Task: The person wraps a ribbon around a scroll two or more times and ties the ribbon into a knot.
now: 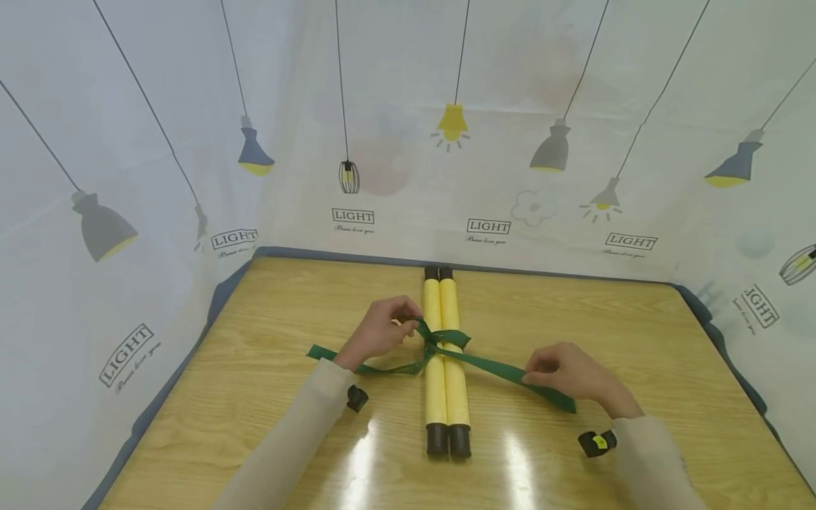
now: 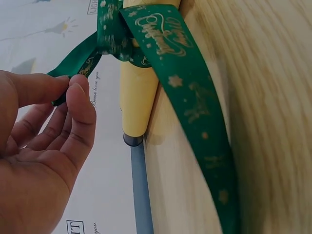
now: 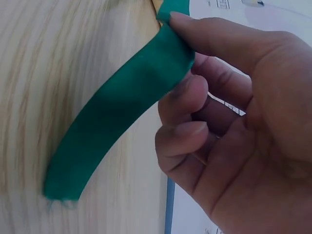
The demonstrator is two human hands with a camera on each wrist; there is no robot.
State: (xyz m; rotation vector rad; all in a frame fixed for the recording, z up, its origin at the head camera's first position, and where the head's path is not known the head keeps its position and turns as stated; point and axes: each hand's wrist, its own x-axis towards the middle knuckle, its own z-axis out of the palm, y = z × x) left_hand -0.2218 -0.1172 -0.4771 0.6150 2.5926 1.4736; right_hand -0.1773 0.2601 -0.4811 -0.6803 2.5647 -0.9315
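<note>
Two yellow rods (image 1: pixel 455 393) with black end caps lie side by side, running away from me on the table. A green ribbon (image 1: pixel 487 363) wraps round their middle and crosses itself on top, with a small loop to the right of the crossing. My left hand (image 1: pixel 380 329) pinches one part of it between thumb and forefinger, just left of the rods. Gold lettering and stars show on the ribbon (image 2: pixel 183 87) in the left wrist view, where a tail hangs free. To the right, my right hand (image 1: pixel 570 372) pinches the other tail near its frayed end (image 3: pixel 63 192).
The wooden table (image 1: pixel 306 297) has a blue-grey edging. A white sheet (image 1: pixel 408 71) printed with hanging lamps stands round its back and sides. Black wrist devices (image 1: pixel 597 444) sit at both my sleeves, and light glares off the tabletop near me.
</note>
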